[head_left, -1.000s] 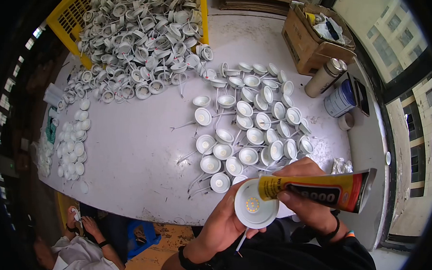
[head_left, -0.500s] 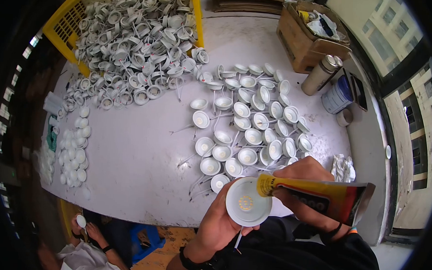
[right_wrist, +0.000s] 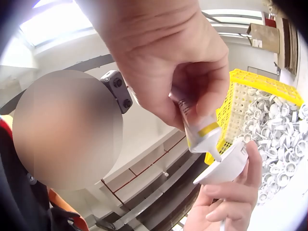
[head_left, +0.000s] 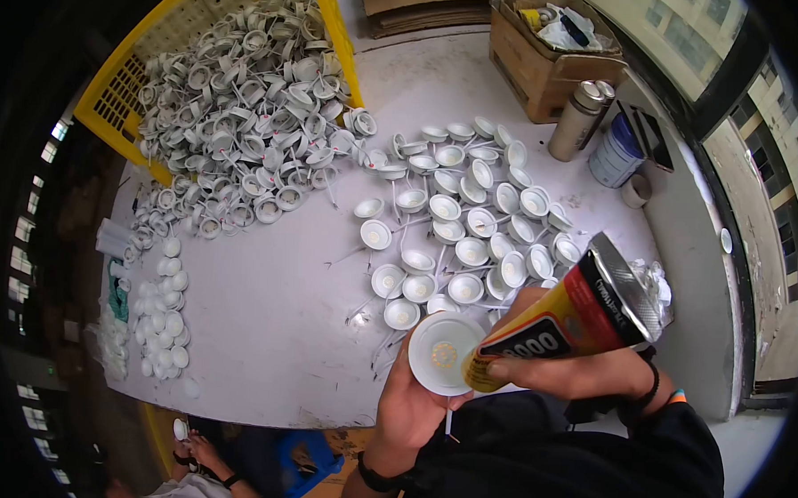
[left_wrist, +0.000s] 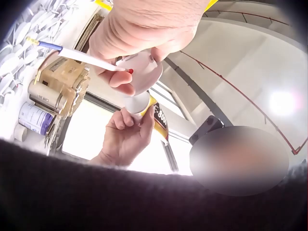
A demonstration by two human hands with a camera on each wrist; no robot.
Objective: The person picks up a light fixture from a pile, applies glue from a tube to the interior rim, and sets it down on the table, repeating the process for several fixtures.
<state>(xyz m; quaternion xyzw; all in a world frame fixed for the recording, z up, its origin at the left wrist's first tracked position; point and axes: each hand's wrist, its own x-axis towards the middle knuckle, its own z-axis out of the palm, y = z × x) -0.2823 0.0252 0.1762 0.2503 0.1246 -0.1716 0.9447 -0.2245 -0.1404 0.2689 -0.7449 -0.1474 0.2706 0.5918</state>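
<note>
My left hand [head_left: 410, 410] holds a round white lamp housing [head_left: 448, 340] by its rim and underside, its face with a ring of yellow dots turned up toward the head view. A white cable [left_wrist: 86, 58] hangs from its back. My right hand [head_left: 581, 373] grips a yellow, black and red tube [head_left: 556, 318], tilted with its crimped end up. In the right wrist view the tube's nozzle [right_wrist: 216, 155] points down at the rim of the white housing [right_wrist: 224, 168]; whether they touch I cannot tell.
Many white housings [head_left: 445, 207] with cables lie beyond my hands. A yellow crate [head_left: 341, 46] heaped with parts stands back left, white discs [head_left: 160, 319] at left. Back right are a cardboard box [head_left: 549, 73], a flask [head_left: 575, 123] and a tub [head_left: 615, 152]. Another person's hands [head_left: 203, 454] are at lower left.
The tube has tipped from nearly level to steep, its crimped end rising. The housing in my left hand has shifted slightly left. The head view has turned a little.
</note>
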